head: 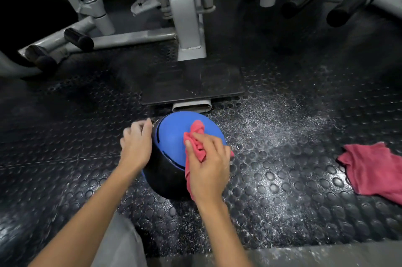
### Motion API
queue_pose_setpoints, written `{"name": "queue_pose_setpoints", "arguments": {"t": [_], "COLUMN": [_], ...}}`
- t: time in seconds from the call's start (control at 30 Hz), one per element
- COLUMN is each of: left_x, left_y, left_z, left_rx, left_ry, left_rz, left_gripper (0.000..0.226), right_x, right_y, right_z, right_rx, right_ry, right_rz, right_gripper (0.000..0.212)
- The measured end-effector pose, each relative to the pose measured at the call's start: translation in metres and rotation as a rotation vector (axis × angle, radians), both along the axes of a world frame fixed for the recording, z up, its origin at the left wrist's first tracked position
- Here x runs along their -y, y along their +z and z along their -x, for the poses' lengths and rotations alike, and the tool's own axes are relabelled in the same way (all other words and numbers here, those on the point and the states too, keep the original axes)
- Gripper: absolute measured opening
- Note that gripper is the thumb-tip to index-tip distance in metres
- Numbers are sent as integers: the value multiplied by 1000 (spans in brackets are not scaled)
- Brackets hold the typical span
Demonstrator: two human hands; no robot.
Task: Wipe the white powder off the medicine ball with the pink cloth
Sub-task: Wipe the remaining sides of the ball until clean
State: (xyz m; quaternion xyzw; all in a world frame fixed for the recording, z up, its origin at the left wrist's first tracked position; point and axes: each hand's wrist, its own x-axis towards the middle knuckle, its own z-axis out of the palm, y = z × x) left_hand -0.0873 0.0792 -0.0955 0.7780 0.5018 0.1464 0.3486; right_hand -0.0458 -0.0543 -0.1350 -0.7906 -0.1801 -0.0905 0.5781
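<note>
A blue and black medicine ball (174,134) rests on the studded black floor mat in the middle of the view. My right hand (207,164) presses a crumpled pink cloth (195,138) against the ball's upper right side, fingers closed over it. The cloth hangs down under my palm along the ball's right edge. My left hand (136,142) rests against the ball's left side with fingers curled around its far edge. The blue face looks free of powder where it shows.
A second pink cloth (374,171) lies on the mat at the right. White powder (272,123) is scattered over the floor right of the ball. A grey gym machine frame (187,16) and its black footplate (191,84) stand just beyond the ball.
</note>
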Motion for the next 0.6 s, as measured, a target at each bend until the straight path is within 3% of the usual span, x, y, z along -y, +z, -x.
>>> {"name": "queue_pose_setpoints", "arguments": {"t": [0.07,0.23,0.3,0.37,0.5,0.53,0.6], "left_x": [-12,-12,-7,-2,11,16,27], "left_y": [6,-11,-18,-20,-20,-21,-22], "left_z": [-8,-17,-17,-19,-21,-20,-16], "left_rx": [-5,-113,-145,-170,-185,-176,-159], "left_ry": [27,-9,41,65,19,-5,-52], "left_rz": [-3,22,-32,-76,-159,-180,-223], "left_gripper": [46,49,48,48,49,49,55], "right_x": [2,12,14,9,-16,-17,-9], "right_y": [-4,-28,-27,-13,17,18,11], "right_z": [-1,-40,-48,-44,-12,-13,-31], "right_rx": [-32,-615,-686,-531,68,121,-41], "right_ry": [22,-52,-62,-42,103,99,70], "right_rz": [-7,-167,-151,-100,94,141,79], "right_gripper": [30,16,8,8,16,18,22]}}
